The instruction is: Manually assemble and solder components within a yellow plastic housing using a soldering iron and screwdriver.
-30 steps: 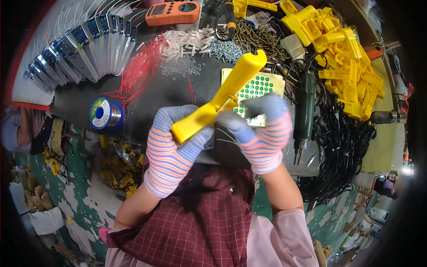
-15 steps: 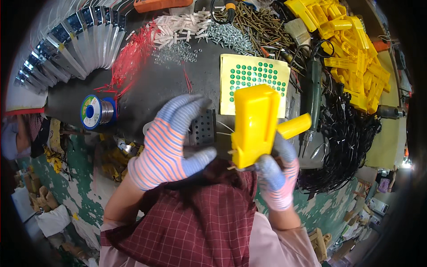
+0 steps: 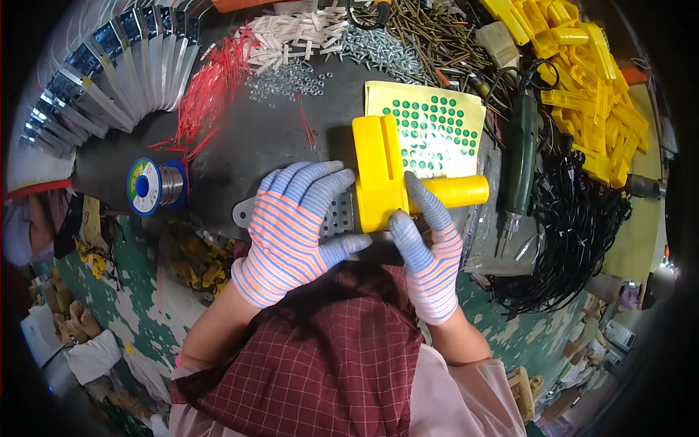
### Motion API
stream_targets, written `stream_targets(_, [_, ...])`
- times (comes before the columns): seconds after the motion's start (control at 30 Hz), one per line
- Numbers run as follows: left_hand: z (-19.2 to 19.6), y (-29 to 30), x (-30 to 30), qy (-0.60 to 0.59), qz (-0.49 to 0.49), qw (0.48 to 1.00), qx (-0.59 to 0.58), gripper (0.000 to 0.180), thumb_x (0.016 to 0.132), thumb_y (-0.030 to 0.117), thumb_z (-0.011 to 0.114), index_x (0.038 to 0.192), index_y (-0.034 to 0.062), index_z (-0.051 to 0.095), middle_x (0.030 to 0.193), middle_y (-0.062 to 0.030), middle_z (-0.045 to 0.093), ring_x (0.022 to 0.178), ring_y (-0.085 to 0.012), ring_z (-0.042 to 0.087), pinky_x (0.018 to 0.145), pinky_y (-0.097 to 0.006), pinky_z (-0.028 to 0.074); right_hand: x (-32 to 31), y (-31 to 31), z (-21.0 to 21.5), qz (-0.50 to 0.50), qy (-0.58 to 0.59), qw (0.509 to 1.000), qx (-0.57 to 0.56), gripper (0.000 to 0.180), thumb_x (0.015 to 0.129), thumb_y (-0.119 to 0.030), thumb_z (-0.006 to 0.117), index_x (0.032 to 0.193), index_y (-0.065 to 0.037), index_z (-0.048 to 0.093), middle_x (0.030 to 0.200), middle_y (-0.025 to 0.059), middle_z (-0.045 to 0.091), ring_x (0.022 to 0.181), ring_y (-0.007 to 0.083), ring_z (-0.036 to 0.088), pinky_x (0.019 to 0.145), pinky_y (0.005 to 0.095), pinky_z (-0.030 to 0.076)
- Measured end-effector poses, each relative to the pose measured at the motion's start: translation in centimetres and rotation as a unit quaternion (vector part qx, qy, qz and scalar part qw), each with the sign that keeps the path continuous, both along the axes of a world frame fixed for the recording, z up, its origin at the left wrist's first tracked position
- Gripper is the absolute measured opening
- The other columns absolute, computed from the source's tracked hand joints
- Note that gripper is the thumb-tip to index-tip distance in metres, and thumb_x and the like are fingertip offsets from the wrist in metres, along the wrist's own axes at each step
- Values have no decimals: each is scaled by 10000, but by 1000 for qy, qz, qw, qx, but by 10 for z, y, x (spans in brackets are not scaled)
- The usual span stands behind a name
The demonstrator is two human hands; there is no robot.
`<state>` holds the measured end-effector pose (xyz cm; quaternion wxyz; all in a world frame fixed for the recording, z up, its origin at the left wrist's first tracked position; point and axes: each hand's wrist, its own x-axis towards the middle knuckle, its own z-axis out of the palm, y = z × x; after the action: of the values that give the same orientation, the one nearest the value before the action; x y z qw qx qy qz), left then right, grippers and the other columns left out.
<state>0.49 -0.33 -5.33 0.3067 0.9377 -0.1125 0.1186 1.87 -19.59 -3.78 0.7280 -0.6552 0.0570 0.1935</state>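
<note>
A yellow plastic housing (image 3: 376,164) with a round handle (image 3: 462,191) sits upright over the bench edge in front of me. My right hand (image 3: 431,247) grips its lower right corner, thumb in front and fingers by the handle's root. My left hand (image 3: 295,226) lies across a perforated metal plate (image 3: 337,218), fingers and thumb apart, tips close to the housing's left side. I cannot tell whether those tips touch it. Both hands wear striped knit gloves. Partly behind the housing lies a yellow sheet of green round stickers (image 3: 378,95).
A solder spool (image 3: 171,185) stands left, near red wires (image 3: 211,102) and a row of metal-and-clear strips (image 3: 109,69). Nuts (image 3: 287,81), screws (image 3: 382,54) and white pieces (image 3: 298,33) lie behind. At right are a power screwdriver (image 3: 520,153), black cables (image 3: 564,226) and yellow housings (image 3: 582,95).
The housing has come down and to the left, turning more upright, in my right hand. My left hand has moved right and settled over the perforated plate.
</note>
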Motion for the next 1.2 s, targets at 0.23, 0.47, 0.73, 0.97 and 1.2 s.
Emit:
stream_targets(0.23, [-10, -12, 4, -69, -10, 998, -2, 655, 721, 478, 755, 1224, 94, 583, 1229, -106, 587, 1104, -325, 560, 954, -457, 431, -20, 2, -19, 98, -242, 954, -147, 1011, 848, -124, 720, 1559, 1, 12, 1215, 280, 603, 1065, 356, 655, 912, 392, 515])
stream_targets(0.47, [-6, -10, -2, -67, -7, 997, 34, 681, 695, 454, 794, 1229, 104, 558, 1213, -115, 580, 1108, -333, 552, 952, -476, 414, 13, -59, 11, 152, -233, 922, -271, 492, 873, -279, 689, 1327, -112, 597, 929, 183, 705, 869, 291, 709, 817, 338, 536])
stream_targets(0.73, [-11, -10, -2, -74, -10, 997, 27, 703, 652, 393, 830, 1227, 98, 553, 1226, -125, 563, 1131, -343, 533, 970, -479, 402, 110, -127, 11, -30, -315, 559, -767, 608, 790, -327, 747, 1294, -55, 544, 940, 171, 666, 882, 354, 647, 791, 448, 524])
stream_targets(0.97, [-4, -11, -2, -78, -13, 996, 37, 710, 648, 387, 846, 1208, 67, 548, 1187, -166, 585, 1070, -373, 572, 924, -481, 462, 112, -167, 21, -128, -369, 813, -433, 527, 792, -89, 726, 1278, 35, 565, 1090, 68, 658, 965, 141, 602, 883, 306, 495])
stream_targets(1.2, [-13, -7, 0, -73, -24, 997, 31, 726, 641, 386, 856, 1216, 65, 550, 1177, -170, 589, 1071, -382, 573, 933, -481, 472, 60, -144, 76, -81, -49, 931, 354, 672, 914, -375, 643, 1444, -37, 406, 971, 55, 636, 968, 224, 595, 1064, 533, 375])
